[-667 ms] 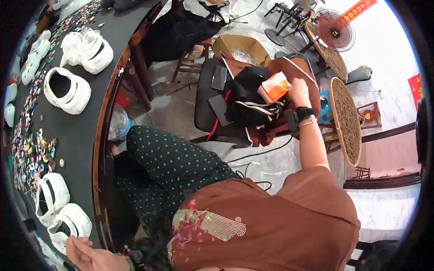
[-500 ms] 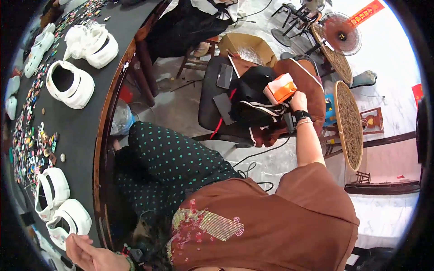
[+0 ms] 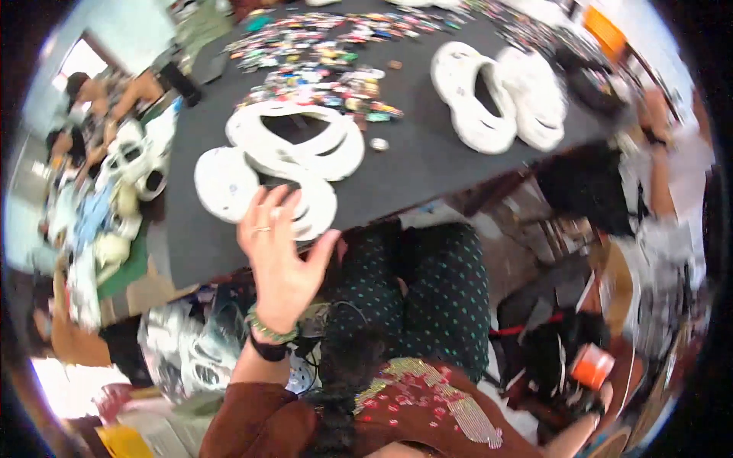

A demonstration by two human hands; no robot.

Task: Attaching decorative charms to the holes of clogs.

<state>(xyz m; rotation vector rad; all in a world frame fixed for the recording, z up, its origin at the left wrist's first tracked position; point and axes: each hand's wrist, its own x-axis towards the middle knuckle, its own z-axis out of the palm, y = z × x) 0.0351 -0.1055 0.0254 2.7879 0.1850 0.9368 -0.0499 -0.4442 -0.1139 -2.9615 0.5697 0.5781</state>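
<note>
A pair of white clogs (image 3: 299,145) lies at the near left of the dark table (image 3: 397,172). My left hand (image 3: 279,248) is raised over the nearer clog, its fingers spread and nothing in them. Whether the fingertips touch that clog I cannot tell. Far down to the right, my right hand (image 3: 605,397) is right beside an orange-and-white packet (image 3: 592,366) by a black bag (image 3: 534,351). Blur hides its fingers, so any grip on the packet does not show.
Small colourful charms (image 3: 321,65) are heaped across the table's far side. More white clogs (image 3: 489,99) stand at the right. Other people sit left and right; one person's arm (image 3: 659,153) shows at the right. Clear plastic bags (image 3: 187,355) lie below the table's left end.
The view has swung left from the chair to the table. My left hand has come up over the near clogs with its fingers spread. My right hand stays beside the orange-and-white packet.
</note>
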